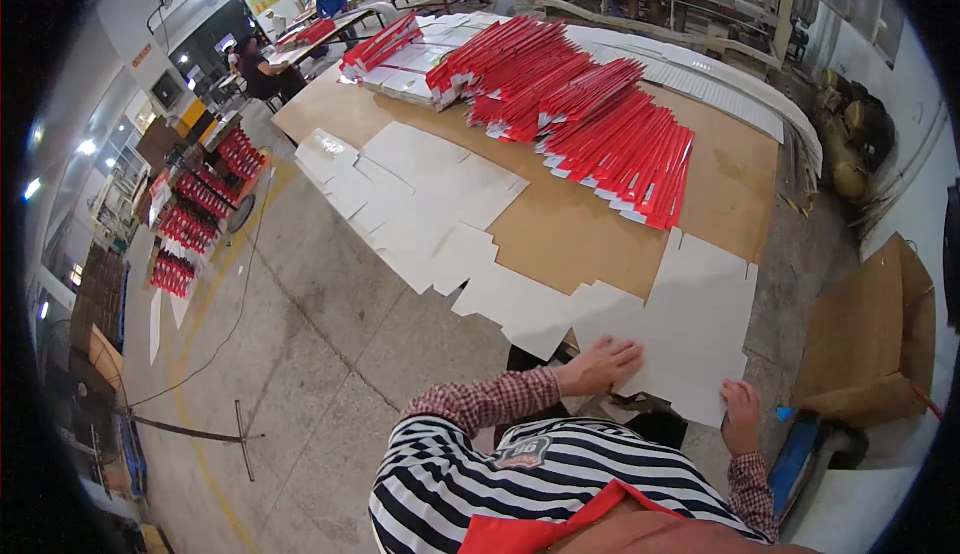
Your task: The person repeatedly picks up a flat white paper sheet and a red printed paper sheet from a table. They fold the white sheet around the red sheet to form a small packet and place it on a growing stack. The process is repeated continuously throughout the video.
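Note:
A large flat white cardboard blank (700, 304) with cut notches lies at the near edge of the table, in front of my body. My left hand (603, 364) rests on its near left part, fingers stretched out and holding nothing. At the right edge of the same blank, my right hand (740, 416) has its fingers bent around the border; the thumb is not clearly visible. More white cardboard blanks (430, 179) overlap along the table's left side. Beyond them, a long fanned row of red folded pieces with white ends (610, 134) spreads over the brown tabletop (570, 229).
A brown open carton (865, 339) stands at the right. To the left, stacked red and white pieces (200, 204) stand on the concrete floor (310, 324), where a cable runs. People (265, 74) and other work tables are farther back, with machinery (660, 4) behind my table.

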### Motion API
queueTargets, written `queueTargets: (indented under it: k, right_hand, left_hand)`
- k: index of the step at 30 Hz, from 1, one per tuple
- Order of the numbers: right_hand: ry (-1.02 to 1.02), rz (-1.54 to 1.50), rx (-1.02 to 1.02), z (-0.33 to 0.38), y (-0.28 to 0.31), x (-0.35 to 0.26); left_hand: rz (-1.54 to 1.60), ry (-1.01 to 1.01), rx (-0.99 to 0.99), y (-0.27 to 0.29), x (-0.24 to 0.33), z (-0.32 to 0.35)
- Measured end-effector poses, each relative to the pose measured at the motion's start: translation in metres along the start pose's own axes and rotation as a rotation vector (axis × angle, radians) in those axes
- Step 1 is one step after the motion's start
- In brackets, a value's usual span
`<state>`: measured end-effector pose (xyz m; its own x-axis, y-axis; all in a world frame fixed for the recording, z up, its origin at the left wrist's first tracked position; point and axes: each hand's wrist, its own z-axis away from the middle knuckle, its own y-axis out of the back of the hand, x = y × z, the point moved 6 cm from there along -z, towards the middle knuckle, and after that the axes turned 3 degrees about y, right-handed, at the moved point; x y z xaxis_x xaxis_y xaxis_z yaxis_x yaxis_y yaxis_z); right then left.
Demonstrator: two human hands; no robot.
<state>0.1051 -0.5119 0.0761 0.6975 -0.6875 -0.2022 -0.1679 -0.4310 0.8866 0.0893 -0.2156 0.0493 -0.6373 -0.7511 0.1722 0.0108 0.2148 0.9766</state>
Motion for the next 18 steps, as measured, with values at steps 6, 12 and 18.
queueTargets:
  k: [6, 12, 18]
  right_hand:
    - [-0.607, -0.595, -0.185, 0.001, -0.033, 0.047]
    - [-0.493, -0.138, 0.122, -0.049, -0.043, 0.051]
    - [-0.165, 0.042, 0.08, -0.069, -0.043, 0.039]
  left_hand:
    - [0.68, 0.306, 0.109, -0.013, -0.051, -0.031]
    - [0.28, 0.339, 0.222, -0.026, -0.029, -0.05]
    - [0.093, 0.108, 0.402, 0.005, -0.009, -0.032]
